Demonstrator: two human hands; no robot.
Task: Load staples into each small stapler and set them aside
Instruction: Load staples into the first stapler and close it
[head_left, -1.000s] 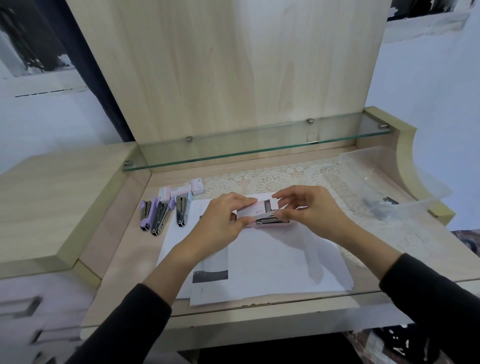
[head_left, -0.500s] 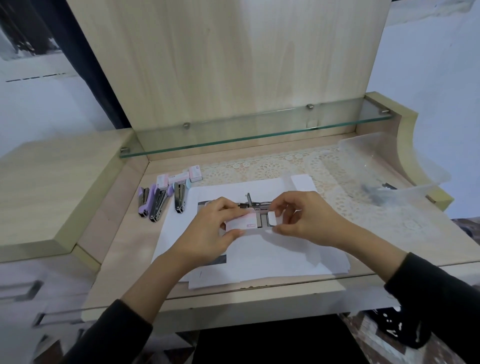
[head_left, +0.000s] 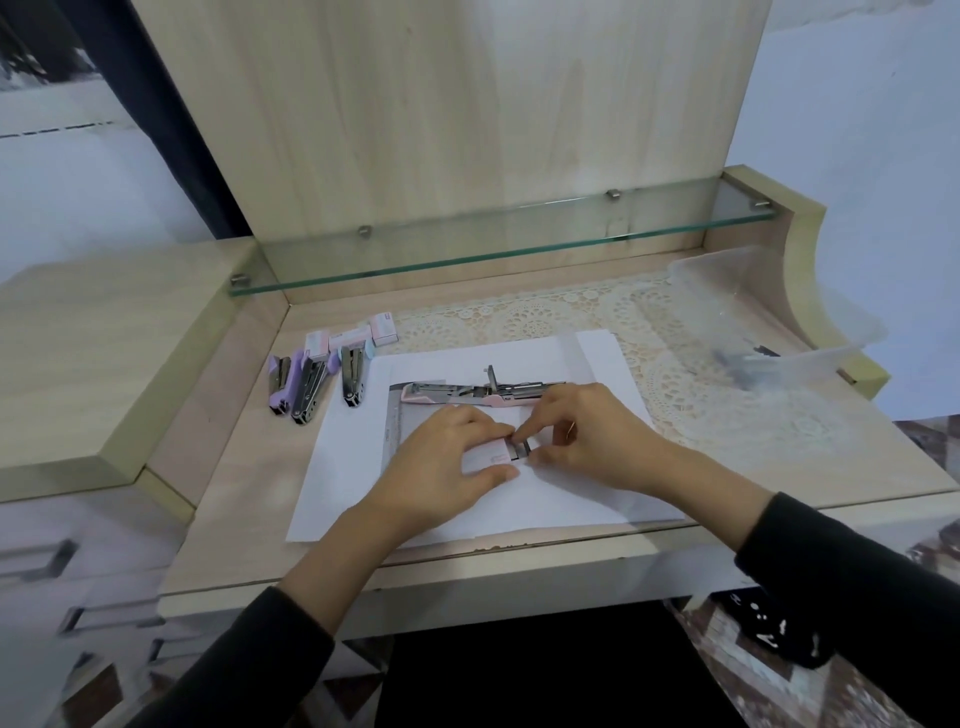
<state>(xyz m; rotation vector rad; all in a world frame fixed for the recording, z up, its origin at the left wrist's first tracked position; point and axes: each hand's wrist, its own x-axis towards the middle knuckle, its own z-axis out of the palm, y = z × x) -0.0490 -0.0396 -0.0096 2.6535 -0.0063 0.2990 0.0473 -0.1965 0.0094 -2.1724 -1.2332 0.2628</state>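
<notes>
A pink stapler (head_left: 467, 393) lies opened flat on the white paper (head_left: 587, 493), just beyond my hands. My left hand (head_left: 441, 462) holds a small pink-and-white staple box (head_left: 485, 457) down on the paper. My right hand (head_left: 587, 436) pinches at the box's open end, where a dark strip of staples (head_left: 519, 450) shows. Three small staplers (head_left: 311, 382), two purple and one blue, lie side by side at the left of the paper.
Several more staple boxes (head_left: 353, 339) lie behind the three staplers. A clear plastic tub (head_left: 769, 317) stands at the right on a lace mat (head_left: 701, 384). A glass shelf (head_left: 498, 244) runs across the back. A raised wooden side top (head_left: 93, 358) is at the left.
My hands have come nearer to me with the staple box, leaving the opened pink stapler lying on the paper behind them. The right fingers now pull at the box's open end.
</notes>
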